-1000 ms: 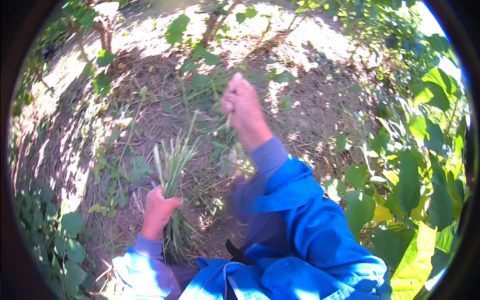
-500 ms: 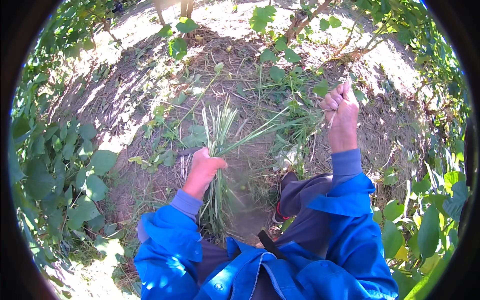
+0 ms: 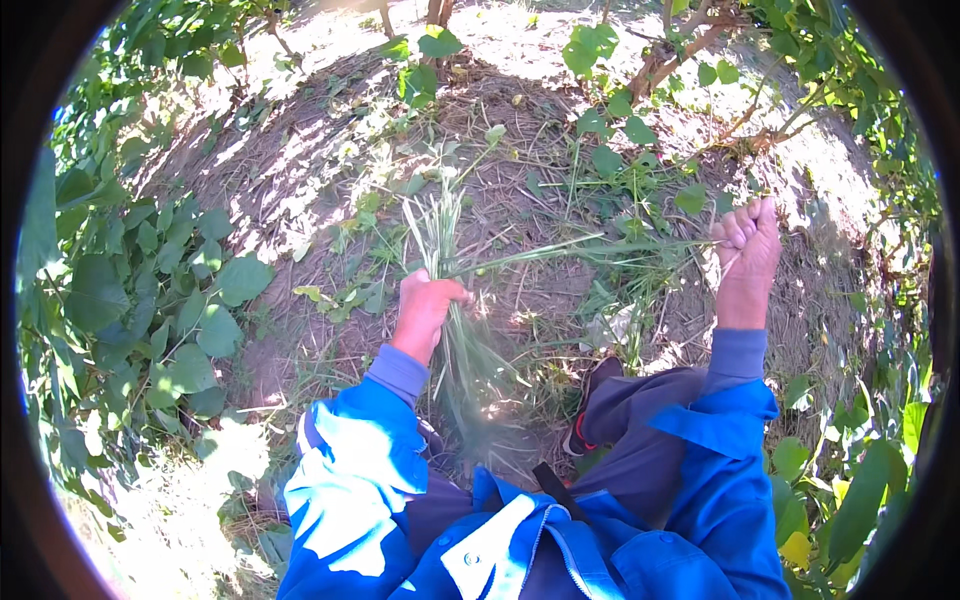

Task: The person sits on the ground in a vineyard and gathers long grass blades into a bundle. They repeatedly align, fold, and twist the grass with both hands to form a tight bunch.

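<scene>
My left hand (image 3: 425, 308) is closed round the middle of a bundle of long green grass (image 3: 437, 228). Cut-looking stalk ends stick up above the fist. The lower part of the bundle hangs down toward my legs, smeared by motion. A few long grass blades (image 3: 560, 252) run out sideways from the bundle near my left thumb, pulled nearly straight. They reach my right hand (image 3: 748, 250), a tight fist held up at the far right that grips their ends. Its curled fingers hide exactly how the blades are held.
Dry stems and scattered weeds (image 3: 625, 270) cover the brown soil (image 3: 520, 240) before me. Leafy green plants (image 3: 150, 330) crowd the left side, with more foliage (image 3: 870, 480) at the right. Woody trunks (image 3: 680, 60) stand at the back. My dark shoe (image 3: 590, 405) is below centre.
My right hand has moved farther right, away from the left one, and the grass blades between them now stretch out long and taut. The bundle's lower end swings. The whole view has shifted slightly.
</scene>
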Demonstrator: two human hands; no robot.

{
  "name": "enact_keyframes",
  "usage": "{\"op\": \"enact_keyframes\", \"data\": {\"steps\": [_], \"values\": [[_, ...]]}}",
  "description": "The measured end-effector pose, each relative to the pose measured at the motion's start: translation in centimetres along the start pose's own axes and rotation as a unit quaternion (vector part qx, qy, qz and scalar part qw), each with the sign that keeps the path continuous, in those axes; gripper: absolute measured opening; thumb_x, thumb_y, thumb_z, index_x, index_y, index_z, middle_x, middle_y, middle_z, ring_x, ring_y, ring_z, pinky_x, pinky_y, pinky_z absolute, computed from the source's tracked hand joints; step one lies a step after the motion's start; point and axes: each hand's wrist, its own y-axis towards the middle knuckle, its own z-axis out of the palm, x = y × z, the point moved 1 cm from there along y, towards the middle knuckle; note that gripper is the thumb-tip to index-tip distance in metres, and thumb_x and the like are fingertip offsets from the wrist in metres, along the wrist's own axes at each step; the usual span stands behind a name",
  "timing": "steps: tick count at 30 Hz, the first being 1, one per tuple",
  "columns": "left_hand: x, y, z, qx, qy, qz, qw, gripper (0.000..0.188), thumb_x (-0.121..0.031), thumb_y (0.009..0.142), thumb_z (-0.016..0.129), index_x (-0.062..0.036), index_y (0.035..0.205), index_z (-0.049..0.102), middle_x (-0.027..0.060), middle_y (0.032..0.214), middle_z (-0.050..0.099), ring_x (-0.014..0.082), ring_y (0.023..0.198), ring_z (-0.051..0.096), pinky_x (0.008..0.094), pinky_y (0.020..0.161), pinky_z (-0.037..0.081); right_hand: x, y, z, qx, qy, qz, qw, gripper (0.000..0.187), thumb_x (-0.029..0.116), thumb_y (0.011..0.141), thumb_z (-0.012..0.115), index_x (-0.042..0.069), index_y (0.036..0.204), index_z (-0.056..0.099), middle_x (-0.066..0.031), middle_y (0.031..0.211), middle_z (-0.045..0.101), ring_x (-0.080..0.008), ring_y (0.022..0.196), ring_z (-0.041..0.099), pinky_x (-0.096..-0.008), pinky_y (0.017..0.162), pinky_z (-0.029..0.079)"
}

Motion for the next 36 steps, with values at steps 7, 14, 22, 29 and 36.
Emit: {"op": "enact_keyframes", "data": {"steps": [7, 14, 22, 29, 36], "values": [[-1.1, 1.9, -3.6, -0.121, -0.036, 0.074, 0.989, 0.023, 0.007, 0.068, 0.064, 0.0051, 0.089, 0.056, 0.0108, 0.076, 0.061, 0.0210, 0.067, 0.064, 0.0313, 0.061, 0.052, 4.4, 3.6, -8.9, -0.029, 0.003, -0.039, 0.999, 0.033, 0.032, 0.104, 0.049, 0.012, 0.078, 0.048, 0.0038, 0.058, 0.038, -0.0073, 0.048, 0.037, -0.0223, 0.042, 0.031], [-0.8, 0.3, -0.4, -0.055, 0.049, 0.078, 0.994, 0.024, -0.002, 0.066, 0.070, 0.0044, 0.087, 0.061, 0.0062, 0.073, 0.060, 0.0153, 0.064, 0.058, 0.0308, 0.058, 0.047, -2.2, 0.5, -3.2, 0.159, -0.503, 0.024, 0.849, 0.056, 0.039, 0.085, 0.072, 0.000, 0.124, 0.060, -0.0070, 0.093, 0.065, -0.0161, 0.085, 0.062, -0.0300, 0.075, 0.048], [-0.7, -1.6, 2.2, -0.017, 0.215, 0.128, 0.968, 0.031, -0.016, 0.066, 0.071, 0.0073, 0.084, 0.061, 0.0117, 0.071, 0.061, 0.0182, 0.063, 0.058, 0.0358, 0.059, 0.047, -5.2, -2.6, 1.2, 0.308, -0.585, -0.015, 0.751, 0.072, 0.044, 0.079, 0.076, -0.002, 0.131, 0.055, -0.0229, 0.126, 0.061, -0.0300, 0.120, 0.058, -0.0393, 0.100, 0.044], [-0.2, -2.4, 3.1, 0.011, 0.226, 0.118, 0.967, 0.037, -0.020, 0.066, 0.070, 0.0094, 0.087, 0.062, 0.0169, 0.074, 0.063, 0.0225, 0.069, 0.061, 0.0377, 0.067, 0.049, -9.8, -6.1, 5.8, 0.401, -0.452, 0.088, 0.792, 0.062, 0.045, 0.088, 0.069, -0.004, 0.125, 0.059, -0.0157, 0.115, 0.066, -0.0229, 0.106, 0.063, -0.0350, 0.094, 0.047], [-0.7, -3.1, 3.5, 0.063, 0.230, 0.085, 0.968, 0.041, -0.007, 0.068, 0.070, 0.0065, 0.106, 0.063, 0.0049, 0.088, 0.065, 0.0116, 0.075, 0.059, 0.0286, 0.070, 0.049, -10.1, -7.1, 8.2, 0.377, -0.412, 0.162, 0.813, 0.066, 0.035, 0.086, 0.071, -0.001, 0.137, 0.048, -0.0149, 0.115, 0.064, -0.0185, 0.103, 0.059, -0.0326, 0.087, 0.048]]}}
